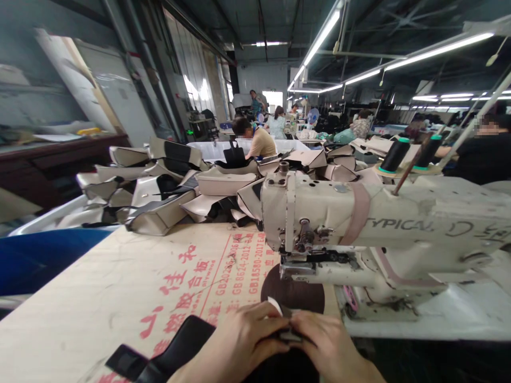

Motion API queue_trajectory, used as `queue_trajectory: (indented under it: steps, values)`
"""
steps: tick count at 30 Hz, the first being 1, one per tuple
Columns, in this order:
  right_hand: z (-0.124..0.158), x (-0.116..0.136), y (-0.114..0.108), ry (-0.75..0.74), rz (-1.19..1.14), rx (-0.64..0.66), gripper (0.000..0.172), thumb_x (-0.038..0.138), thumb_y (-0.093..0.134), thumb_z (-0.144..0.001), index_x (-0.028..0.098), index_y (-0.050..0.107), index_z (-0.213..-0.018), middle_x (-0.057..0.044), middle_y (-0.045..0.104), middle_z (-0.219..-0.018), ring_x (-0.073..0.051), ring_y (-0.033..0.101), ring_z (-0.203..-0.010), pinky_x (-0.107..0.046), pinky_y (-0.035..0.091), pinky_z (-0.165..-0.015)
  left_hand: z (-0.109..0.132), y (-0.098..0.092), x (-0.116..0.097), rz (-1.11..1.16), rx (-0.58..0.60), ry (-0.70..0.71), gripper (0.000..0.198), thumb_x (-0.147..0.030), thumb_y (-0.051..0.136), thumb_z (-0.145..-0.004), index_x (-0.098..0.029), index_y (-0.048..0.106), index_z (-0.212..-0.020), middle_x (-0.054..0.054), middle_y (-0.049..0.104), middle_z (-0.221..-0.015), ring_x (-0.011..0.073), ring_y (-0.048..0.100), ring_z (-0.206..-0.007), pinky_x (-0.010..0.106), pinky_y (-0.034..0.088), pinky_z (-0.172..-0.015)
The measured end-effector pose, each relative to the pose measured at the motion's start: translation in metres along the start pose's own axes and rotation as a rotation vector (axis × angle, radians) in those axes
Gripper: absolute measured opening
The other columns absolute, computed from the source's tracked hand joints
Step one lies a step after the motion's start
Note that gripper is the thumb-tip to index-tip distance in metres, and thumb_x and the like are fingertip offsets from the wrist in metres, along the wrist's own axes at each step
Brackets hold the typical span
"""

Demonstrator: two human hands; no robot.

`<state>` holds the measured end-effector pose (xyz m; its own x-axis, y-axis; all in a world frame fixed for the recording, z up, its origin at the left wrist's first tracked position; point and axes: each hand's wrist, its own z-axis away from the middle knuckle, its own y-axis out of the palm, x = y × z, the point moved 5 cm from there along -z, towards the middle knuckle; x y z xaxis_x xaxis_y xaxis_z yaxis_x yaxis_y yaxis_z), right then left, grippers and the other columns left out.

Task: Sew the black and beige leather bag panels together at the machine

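My left hand (245, 338) is closed, its thumb and fingers pinching the edge of a grey-and-black leather-like piece (285, 367). From the right, my right hand (327, 338) pinches the same edge, close to the other fingertips. A pale tip of material (274, 305) sticks up above the left fingers; the rest of the grip is partly hidden. Just beyond the hands lies a dark brown round item (293, 291), under the arm of a sewing machine (311, 213). Left of my left wrist, a black strap-like piece (186, 340) rests on the plywood board (131, 276).
Beige-and-black sewn pieces (159, 207) are heaped along the board's far edge. Two black thread cones (394, 155) stand behind the machine. A blue panel (48, 258) borders the board's left. Several people work farther back, one person (261, 141) just beyond the heap.
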<state>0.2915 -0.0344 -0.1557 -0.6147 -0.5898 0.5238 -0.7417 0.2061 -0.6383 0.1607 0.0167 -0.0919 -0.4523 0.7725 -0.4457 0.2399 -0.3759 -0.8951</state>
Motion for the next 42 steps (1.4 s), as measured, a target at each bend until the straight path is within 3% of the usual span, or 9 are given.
queue_trajectory:
  steps: [4, 8, 10, 15, 21, 30, 33, 38, 42]
  values:
    - [0.0, 0.014, -0.003, -0.156, 0.077, -0.005, 0.028, 0.012, 0.037, -0.09, 0.014, 0.058, -0.107, -0.008, 0.065, -0.098, -0.016, 0.061, -0.095, -0.034, 0.045, -0.094, 0.003, 0.017, 0.0, -0.118, -0.028, 0.127, 0.019, -0.021, 0.042, -0.089, -0.02, 0.06, -0.084, 0.001, 0.062, -0.079, 0.0128, 0.056, -0.071, 0.022, 0.041, -0.064]
    - [-0.006, 0.014, -0.008, -0.076, 0.112, 0.021, 0.024, 0.016, 0.041, -0.091, 0.02, 0.058, -0.108, -0.002, 0.066, -0.094, -0.014, 0.06, -0.092, -0.046, 0.026, -0.107, 0.005, 0.022, 0.005, -0.131, -0.016, 0.153, 0.02, -0.023, 0.038, -0.091, -0.019, 0.059, -0.09, 0.002, 0.062, -0.079, 0.0136, 0.055, -0.07, 0.024, 0.039, -0.064]
    - [-0.007, 0.011, -0.009, -0.017, 0.141, 0.051, 0.018, 0.022, 0.046, -0.091, 0.023, 0.059, -0.102, 0.0, 0.064, -0.088, -0.014, 0.058, -0.085, -0.045, 0.03, -0.103, 0.005, 0.021, 0.007, -0.125, -0.009, 0.131, 0.019, -0.026, 0.041, -0.091, -0.02, 0.059, -0.091, 0.002, 0.061, -0.078, 0.0139, 0.054, -0.07, 0.024, 0.039, -0.063]
    - [-0.003, 0.003, -0.005, 0.033, 0.039, 0.077, 0.014, 0.026, 0.047, -0.091, 0.018, 0.058, -0.09, -0.002, 0.057, -0.08, -0.013, 0.052, -0.075, -0.026, 0.041, -0.066, -0.002, 0.019, 0.008, 0.052, -0.063, -0.064, 0.024, -0.03, 0.042, -0.09, -0.019, 0.058, -0.076, 0.001, 0.057, -0.074, 0.012, 0.052, -0.069, 0.022, 0.036, -0.061]
    - [0.0, -0.006, -0.005, 0.116, -0.05, 0.02, 0.025, 0.025, 0.042, -0.092, 0.016, 0.052, -0.071, -0.003, 0.053, -0.076, -0.013, 0.048, -0.073, -0.026, 0.038, -0.063, -0.022, 0.028, 0.027, 0.431, -0.017, -0.389, 0.035, -0.034, 0.046, -0.084, -0.015, 0.043, -0.055, -0.004, 0.038, -0.059, 0.0079, 0.037, -0.056, 0.021, 0.027, -0.052]
    - [0.003, -0.017, -0.009, 0.342, -0.201, -0.053, 0.008, 0.027, 0.053, -0.088, 0.019, 0.053, -0.09, 0.0, 0.053, -0.08, -0.012, 0.051, -0.075, -0.023, 0.041, -0.067, -0.036, 0.047, 0.045, 0.644, 0.06, -0.521, 0.033, -0.042, 0.051, -0.073, -0.014, 0.048, -0.055, -0.005, 0.035, -0.052, 0.0081, 0.031, -0.052, 0.022, 0.021, -0.047]
    - [-0.001, -0.009, -0.007, 0.257, -0.152, 0.055, 0.013, 0.02, 0.042, -0.092, 0.02, 0.049, -0.103, -0.003, 0.053, -0.093, -0.015, 0.05, -0.086, -0.027, 0.041, -0.076, -0.038, 0.05, 0.047, 0.628, 0.039, -0.531, 0.033, -0.041, 0.053, -0.072, -0.014, 0.05, -0.055, -0.004, 0.038, -0.052, 0.0081, 0.032, -0.051, 0.022, 0.021, -0.047]
    - [-0.007, 0.0, -0.007, 0.157, -0.052, 0.115, 0.012, 0.017, 0.035, -0.093, 0.019, 0.047, -0.097, -0.004, 0.052, -0.089, -0.017, 0.048, -0.083, -0.03, 0.04, -0.073, -0.036, 0.05, 0.049, 0.643, 0.024, -0.504, 0.031, -0.04, 0.056, -0.073, -0.012, 0.056, -0.059, -0.003, 0.044, -0.053, 0.0077, 0.035, -0.05, 0.021, 0.024, -0.046]
    - [-0.003, -0.001, -0.006, 0.142, -0.034, 0.072, 0.011, 0.016, 0.036, -0.093, 0.018, 0.046, -0.094, -0.004, 0.051, -0.087, -0.017, 0.047, -0.081, -0.029, 0.039, -0.072, -0.025, 0.036, 0.037, 0.694, -0.058, -0.421, 0.025, -0.031, 0.056, -0.077, -0.012, 0.059, -0.092, -0.004, 0.052, -0.06, 0.0089, 0.046, -0.054, 0.019, 0.033, -0.05]
